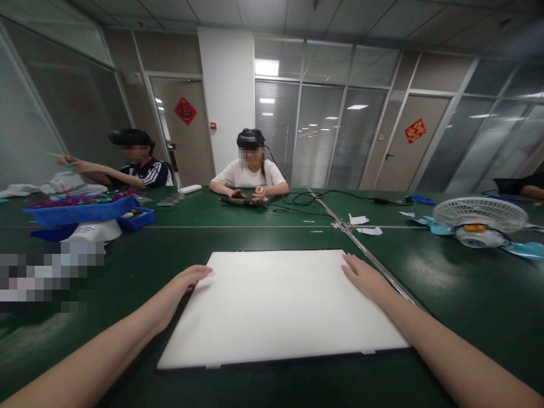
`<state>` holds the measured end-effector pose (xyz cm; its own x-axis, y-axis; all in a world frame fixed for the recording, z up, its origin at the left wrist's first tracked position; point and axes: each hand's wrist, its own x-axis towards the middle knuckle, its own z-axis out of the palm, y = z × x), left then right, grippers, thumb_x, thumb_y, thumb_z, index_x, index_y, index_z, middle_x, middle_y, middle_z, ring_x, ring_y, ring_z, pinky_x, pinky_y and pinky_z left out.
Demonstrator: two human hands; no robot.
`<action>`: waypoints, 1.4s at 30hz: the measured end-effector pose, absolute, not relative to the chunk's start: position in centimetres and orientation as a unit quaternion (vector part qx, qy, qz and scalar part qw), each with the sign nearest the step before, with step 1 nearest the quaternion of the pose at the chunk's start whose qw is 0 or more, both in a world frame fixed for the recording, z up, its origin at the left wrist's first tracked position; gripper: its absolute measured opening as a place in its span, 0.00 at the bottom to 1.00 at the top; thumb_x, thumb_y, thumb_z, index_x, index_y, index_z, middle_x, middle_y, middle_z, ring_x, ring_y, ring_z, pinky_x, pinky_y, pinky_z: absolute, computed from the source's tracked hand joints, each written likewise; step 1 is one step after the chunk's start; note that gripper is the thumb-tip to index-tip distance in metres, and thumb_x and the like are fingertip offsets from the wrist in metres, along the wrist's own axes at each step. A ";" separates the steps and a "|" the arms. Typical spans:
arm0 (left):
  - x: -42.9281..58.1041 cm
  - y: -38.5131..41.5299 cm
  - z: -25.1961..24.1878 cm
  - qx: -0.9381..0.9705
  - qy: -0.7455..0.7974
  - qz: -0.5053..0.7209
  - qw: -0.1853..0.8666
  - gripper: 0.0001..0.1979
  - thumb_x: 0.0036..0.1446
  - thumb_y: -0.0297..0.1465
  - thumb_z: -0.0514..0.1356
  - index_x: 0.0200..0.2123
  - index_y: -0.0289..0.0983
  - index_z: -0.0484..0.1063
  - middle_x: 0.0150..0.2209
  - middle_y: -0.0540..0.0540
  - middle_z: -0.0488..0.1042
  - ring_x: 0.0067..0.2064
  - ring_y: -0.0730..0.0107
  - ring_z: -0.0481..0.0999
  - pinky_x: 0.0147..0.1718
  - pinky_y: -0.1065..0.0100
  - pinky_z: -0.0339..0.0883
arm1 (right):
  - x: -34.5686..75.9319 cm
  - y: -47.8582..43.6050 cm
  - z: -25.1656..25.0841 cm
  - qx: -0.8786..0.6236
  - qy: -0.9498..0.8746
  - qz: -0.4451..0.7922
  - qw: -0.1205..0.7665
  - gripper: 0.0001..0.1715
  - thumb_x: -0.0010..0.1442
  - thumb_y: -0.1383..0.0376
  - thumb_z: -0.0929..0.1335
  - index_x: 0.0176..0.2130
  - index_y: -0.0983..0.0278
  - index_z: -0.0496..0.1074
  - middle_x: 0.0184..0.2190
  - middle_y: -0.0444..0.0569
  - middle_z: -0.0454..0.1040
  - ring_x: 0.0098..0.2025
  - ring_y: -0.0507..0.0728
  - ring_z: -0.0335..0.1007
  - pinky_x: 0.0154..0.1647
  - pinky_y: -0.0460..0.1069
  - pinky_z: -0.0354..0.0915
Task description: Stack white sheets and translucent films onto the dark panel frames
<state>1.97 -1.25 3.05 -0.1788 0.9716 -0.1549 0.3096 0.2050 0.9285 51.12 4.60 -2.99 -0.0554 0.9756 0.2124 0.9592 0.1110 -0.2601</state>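
Thing in hand: a flat white rectangular board [280, 306] lies flat on the dark green table [446, 294], straight ahead of me at 12 o'clock, its long edge towards me
Left hand: my left hand [182, 286] rests at the board's left edge, about 10 o'clock on it, near the far corner; fingers loosely together and nearly flat, closed on nothing
Right hand: my right hand [365, 277] sits at the board's right edge, about 2 o'clock on it; fingers straight and together, tips on the white surface, gripping nothing
Step, as I judge it: I am bracketing the board from both sides, steadying or squaring it rather than lifting it; it looks flat on the table
Next move calls for: even pressure from both sides if the board is to slide, or fingertips worked under both edges if it is to rise
Beside my right wrist: a thin metal strip [369, 252] runs across the table just beside the board's right corner
At 2 o'clock: a small white desk fan [480, 221] lies well apart
At 10 o'clock: stacked blue plastic trays [80, 212] stand well apart
At 12 o'clock, far side: a seated person in a white shirt [250, 175], their own hands on a dark object
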 end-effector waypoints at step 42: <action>1.9 -1.4 1.8 0.259 0.608 0.474 0.582 0.30 0.55 0.36 0.60 0.61 0.41 0.60 0.28 0.47 0.78 0.22 0.59 0.77 0.21 0.61 0.72 | 51.1 4.2 -2.3 -0.667 -0.720 0.047 0.186 0.34 0.65 0.53 0.57 0.62 0.68 0.62 0.63 0.56 0.61 0.65 0.61 0.53 0.66 0.56 0.50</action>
